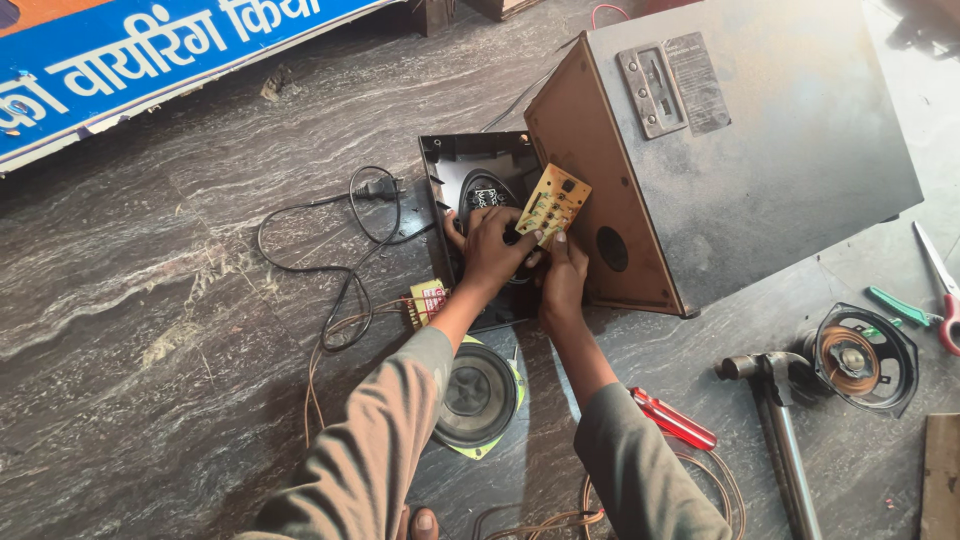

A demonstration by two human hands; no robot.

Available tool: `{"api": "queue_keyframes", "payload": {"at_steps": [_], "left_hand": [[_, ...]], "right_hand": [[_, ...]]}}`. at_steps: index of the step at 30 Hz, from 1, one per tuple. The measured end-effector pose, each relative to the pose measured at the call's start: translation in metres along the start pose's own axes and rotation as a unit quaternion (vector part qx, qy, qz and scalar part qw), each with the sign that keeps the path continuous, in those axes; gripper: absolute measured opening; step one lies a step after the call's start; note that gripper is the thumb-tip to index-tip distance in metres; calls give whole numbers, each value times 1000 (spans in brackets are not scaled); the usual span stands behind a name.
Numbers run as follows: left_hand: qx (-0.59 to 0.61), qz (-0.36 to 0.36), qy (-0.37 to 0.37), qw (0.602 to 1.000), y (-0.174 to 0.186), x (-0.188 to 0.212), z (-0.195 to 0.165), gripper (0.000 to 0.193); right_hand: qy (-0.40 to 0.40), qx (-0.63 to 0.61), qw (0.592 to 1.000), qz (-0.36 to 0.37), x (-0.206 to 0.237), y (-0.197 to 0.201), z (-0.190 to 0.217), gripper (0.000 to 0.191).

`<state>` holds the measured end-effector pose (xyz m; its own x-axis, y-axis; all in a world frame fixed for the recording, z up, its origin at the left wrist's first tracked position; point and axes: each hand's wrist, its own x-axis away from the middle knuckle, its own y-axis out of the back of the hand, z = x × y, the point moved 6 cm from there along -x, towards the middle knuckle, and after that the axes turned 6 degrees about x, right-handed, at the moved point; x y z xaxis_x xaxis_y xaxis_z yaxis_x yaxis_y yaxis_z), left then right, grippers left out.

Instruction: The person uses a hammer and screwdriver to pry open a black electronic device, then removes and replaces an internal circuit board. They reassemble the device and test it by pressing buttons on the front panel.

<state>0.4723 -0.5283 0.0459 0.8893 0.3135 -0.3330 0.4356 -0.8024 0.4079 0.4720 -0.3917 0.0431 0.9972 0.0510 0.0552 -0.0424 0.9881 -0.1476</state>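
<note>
A yellow circuit board (553, 204) is pinched by the right hand (563, 278) — the left hand (493, 250) is curled onto the black panel (470, 165) beside it.

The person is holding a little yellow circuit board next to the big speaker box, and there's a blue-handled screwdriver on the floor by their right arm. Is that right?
Not quite. The screwdriver by the right arm has a red handle, not blue; the head view shows it. The rest holds: both hands, left and right, are at the small yellow circuit board beside the big speaker box.
</note>
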Motion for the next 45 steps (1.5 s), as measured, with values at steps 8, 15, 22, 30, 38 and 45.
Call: {"api": "queue_keyframes", "payload": {"at_steps": [8,15,22,30,38,45], "left_hand": [[-34,-3,7,999,4,1,-6,29],[-27,3,-3,1000,3,1,-1,30],[-72,16,21,997,0,1,3,35],[-49,9,12,999,0,2,0,33],[-87,5,7,996,0,2,1,35],[-64,11,18,998,3,1,-5,31]], "right_hand": [[-28,-11,1000,-4,-8,6,-12,30],[-50,-22,999,4,-9,6,-18,30],[-61,-38,997,6,-10,5,-18,26],[-57,-39,998,3,-9,5,-17,25],[-61,-34,998,-1,-10,5,-19,26],[-72,-34,997,-11,-9,5,-20,26]]}}
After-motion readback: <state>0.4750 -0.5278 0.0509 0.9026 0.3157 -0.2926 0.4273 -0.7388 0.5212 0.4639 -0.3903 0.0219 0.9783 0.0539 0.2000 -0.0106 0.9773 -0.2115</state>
